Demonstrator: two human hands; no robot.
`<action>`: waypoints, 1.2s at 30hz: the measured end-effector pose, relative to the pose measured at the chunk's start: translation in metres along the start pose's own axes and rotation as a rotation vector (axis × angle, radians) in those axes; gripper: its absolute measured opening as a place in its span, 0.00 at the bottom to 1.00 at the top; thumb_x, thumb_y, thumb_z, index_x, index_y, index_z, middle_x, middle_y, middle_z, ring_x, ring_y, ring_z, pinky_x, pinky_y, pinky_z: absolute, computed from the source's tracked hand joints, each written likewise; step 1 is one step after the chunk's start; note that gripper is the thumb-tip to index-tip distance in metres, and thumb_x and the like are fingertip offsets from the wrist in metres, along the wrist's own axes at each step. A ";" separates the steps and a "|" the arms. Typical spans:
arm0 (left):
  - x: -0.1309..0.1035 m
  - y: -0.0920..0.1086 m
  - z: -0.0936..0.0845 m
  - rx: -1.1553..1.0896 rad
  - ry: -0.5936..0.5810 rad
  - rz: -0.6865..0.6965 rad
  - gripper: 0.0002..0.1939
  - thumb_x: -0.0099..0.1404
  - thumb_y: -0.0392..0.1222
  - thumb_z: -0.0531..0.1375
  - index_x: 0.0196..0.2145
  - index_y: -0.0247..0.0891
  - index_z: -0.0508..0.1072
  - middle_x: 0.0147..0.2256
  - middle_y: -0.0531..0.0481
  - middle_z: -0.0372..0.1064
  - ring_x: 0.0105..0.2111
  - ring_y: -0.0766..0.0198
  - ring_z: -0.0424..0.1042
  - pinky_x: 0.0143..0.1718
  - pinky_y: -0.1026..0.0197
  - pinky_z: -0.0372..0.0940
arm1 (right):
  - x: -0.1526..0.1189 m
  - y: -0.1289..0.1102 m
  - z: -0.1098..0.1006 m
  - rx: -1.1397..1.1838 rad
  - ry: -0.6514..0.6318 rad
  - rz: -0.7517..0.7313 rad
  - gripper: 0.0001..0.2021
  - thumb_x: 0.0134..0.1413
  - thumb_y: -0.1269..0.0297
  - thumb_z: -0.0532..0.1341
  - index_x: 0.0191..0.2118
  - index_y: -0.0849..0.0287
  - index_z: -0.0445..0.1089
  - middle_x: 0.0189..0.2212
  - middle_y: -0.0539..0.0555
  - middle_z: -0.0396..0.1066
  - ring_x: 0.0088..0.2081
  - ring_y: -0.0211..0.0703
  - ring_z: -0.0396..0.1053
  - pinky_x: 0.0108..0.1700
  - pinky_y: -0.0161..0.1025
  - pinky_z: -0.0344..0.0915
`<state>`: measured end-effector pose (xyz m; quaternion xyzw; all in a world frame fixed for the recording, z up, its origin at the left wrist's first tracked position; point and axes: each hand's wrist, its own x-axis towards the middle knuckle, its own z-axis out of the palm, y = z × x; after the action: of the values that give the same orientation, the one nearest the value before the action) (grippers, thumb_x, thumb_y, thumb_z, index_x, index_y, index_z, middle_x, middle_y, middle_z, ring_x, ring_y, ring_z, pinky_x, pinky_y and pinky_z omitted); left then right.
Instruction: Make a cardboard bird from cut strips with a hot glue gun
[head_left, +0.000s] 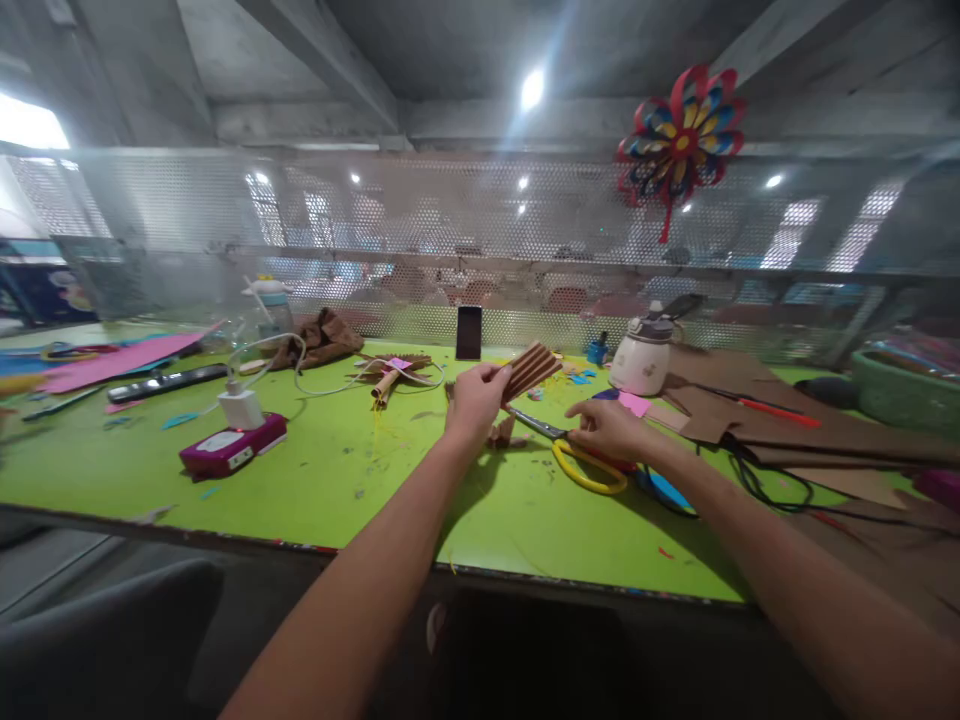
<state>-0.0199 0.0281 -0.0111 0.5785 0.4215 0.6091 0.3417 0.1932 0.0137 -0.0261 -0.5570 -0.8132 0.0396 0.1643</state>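
Green table (330, 490) with a bunch of brown paper (825, 412) spread over the right side and a white jug (643, 357) near the back, just beside it. Scissors (557, 433) are around the middle, blades pointing left, and the right hand (611, 430) is at the handles with its fingers loosely curled, though I can't tell if they've actually got hold of anything. Left hand (477, 400) has thumb and fingers pinched tight on a ribbed strip (535, 367), held tilted near the blade tips, with little blue scraps (579, 379) on the table beyond.
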 end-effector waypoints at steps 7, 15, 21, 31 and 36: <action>0.004 -0.003 0.001 0.002 0.039 0.017 0.10 0.55 0.41 0.59 0.28 0.31 0.73 0.22 0.50 0.68 0.19 0.69 0.65 0.17 0.67 0.62 | -0.011 -0.005 0.004 -0.144 -0.151 0.010 0.26 0.44 0.60 0.58 0.53 0.55 0.63 0.43 0.59 0.70 0.41 0.51 0.68 0.36 0.38 0.58; 0.004 -0.006 0.004 0.024 0.061 -0.002 0.08 0.54 0.40 0.59 0.27 0.30 0.73 0.21 0.50 0.67 0.18 0.69 0.65 0.16 0.68 0.63 | -0.010 -0.012 0.004 -0.017 -0.219 0.093 0.38 0.35 0.66 0.62 0.59 0.54 0.54 0.46 0.59 0.68 0.43 0.52 0.67 0.34 0.37 0.59; 0.004 -0.003 0.002 -0.034 0.059 -0.077 0.07 0.56 0.38 0.59 0.28 0.29 0.72 0.24 0.47 0.69 0.21 0.67 0.69 0.17 0.67 0.65 | -0.004 -0.009 0.018 0.006 -0.103 0.195 0.24 0.40 0.63 0.60 0.49 0.58 0.65 0.43 0.61 0.70 0.41 0.52 0.68 0.34 0.38 0.58; 0.004 0.004 -0.006 -0.338 0.068 -0.227 0.06 0.58 0.36 0.58 0.28 0.29 0.70 0.28 0.43 0.70 0.23 0.68 0.70 0.19 0.70 0.64 | -0.012 -0.022 0.003 1.024 -0.031 0.158 0.20 0.35 0.70 0.60 0.40 0.58 0.62 0.24 0.47 0.64 0.23 0.37 0.65 0.25 0.34 0.62; 0.007 0.013 -0.015 -0.452 0.165 -0.196 0.04 0.58 0.35 0.58 0.28 0.30 0.69 0.29 0.44 0.70 0.25 0.67 0.71 0.22 0.67 0.67 | -0.026 -0.034 -0.003 1.474 -0.179 0.105 0.19 0.30 0.70 0.63 0.34 0.57 0.60 0.26 0.47 0.64 0.31 0.40 0.69 0.34 0.38 0.66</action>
<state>-0.0348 0.0272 0.0045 0.3923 0.3549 0.6969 0.4842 0.1725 -0.0236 -0.0203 -0.3352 -0.5584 0.6279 0.4261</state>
